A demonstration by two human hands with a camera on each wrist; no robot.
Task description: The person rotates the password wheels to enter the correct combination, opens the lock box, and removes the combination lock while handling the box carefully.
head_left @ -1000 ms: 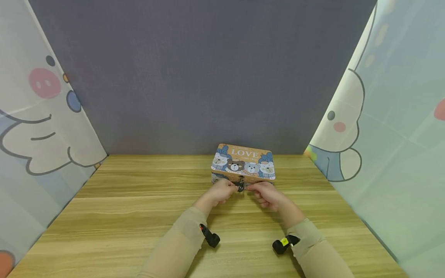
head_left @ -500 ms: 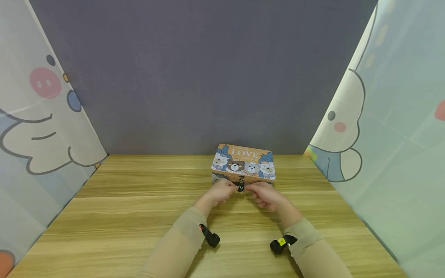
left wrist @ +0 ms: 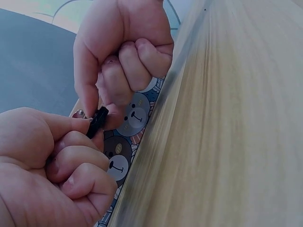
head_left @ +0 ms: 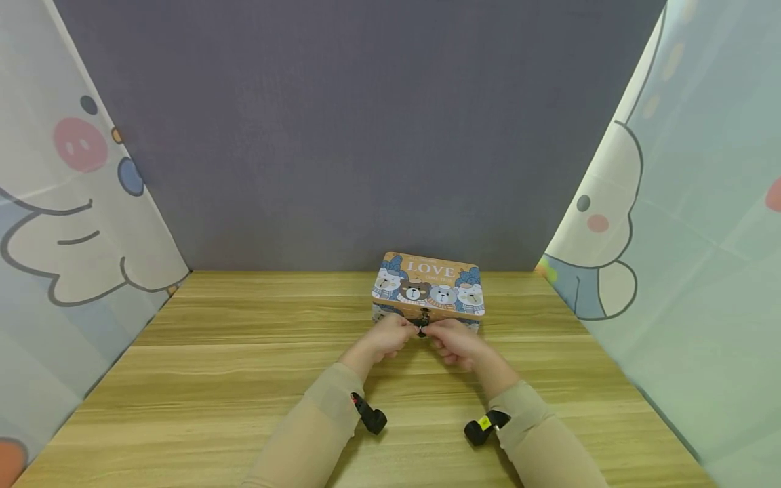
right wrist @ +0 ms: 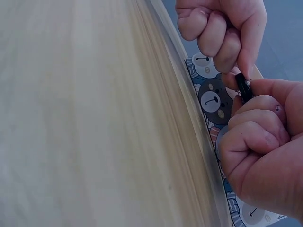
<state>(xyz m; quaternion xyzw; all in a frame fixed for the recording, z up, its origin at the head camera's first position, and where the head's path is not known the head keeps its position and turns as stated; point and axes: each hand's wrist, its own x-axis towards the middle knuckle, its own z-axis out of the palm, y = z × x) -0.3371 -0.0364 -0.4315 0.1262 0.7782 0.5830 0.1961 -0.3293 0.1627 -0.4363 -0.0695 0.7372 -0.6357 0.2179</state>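
A small tin box (head_left: pixel 428 281) with cartoon bears and the word LOVE on its lid stands closed at the back of the table. At its front clasp hangs a small black padlock (left wrist: pixel 97 122), mostly covered by fingers. My left hand (head_left: pixel 388 336) pinches the padlock from the left between thumb and index finger, other fingers curled. From the other side my right hand (head_left: pixel 459 342) pinches it too, its thumb and index finger on the padlock (right wrist: pixel 244 88). Both wrist views show the fingertips meeting around it, in front of the box's bear-printed front.
The wood-grain table (head_left: pixel 244 393) spreads out on both sides and in front of the box. Behind it rises a dark grey panel (head_left: pixel 360 135). Cartoon-printed curtains hang at the left (head_left: pixel 55 237) and right (head_left: pixel 689 271).
My right hand has moved left, its fingertips closing in from beside the padlock onto it. The left hand has kept its hold, and the box stays in place.
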